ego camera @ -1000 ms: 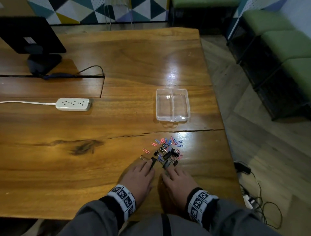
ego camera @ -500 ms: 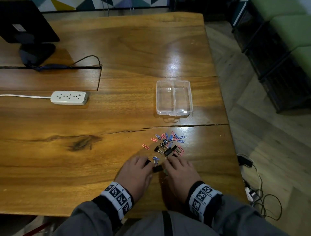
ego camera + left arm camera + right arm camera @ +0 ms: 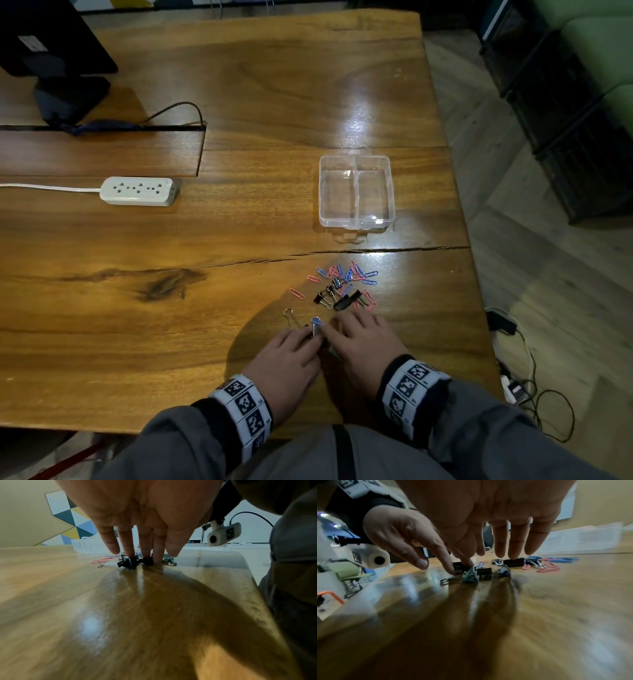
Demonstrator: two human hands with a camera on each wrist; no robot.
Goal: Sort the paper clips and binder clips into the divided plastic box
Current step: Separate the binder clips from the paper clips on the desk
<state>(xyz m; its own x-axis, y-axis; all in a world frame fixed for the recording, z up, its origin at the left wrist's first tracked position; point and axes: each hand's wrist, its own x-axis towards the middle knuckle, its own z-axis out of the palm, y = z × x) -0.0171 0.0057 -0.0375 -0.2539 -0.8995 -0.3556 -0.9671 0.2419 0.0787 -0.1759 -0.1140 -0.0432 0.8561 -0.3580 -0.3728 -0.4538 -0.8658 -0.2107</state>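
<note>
Here, both hands (image 3: pixel 322 353) flat, straight fingertips (image 3: pixel 130 553) pressing binder clips (image 3: pixel 127 563)

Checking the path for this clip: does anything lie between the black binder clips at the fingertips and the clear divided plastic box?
Yes. The remaining pile of pink and blue paper clips and black binder clips lies between the hands and the clear divided plastic box; beyond it, bare table.

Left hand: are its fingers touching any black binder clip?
Touching. The left wrist view shows the left hand's straight fingertips pressed down on a black binder clip on the table.
</note>
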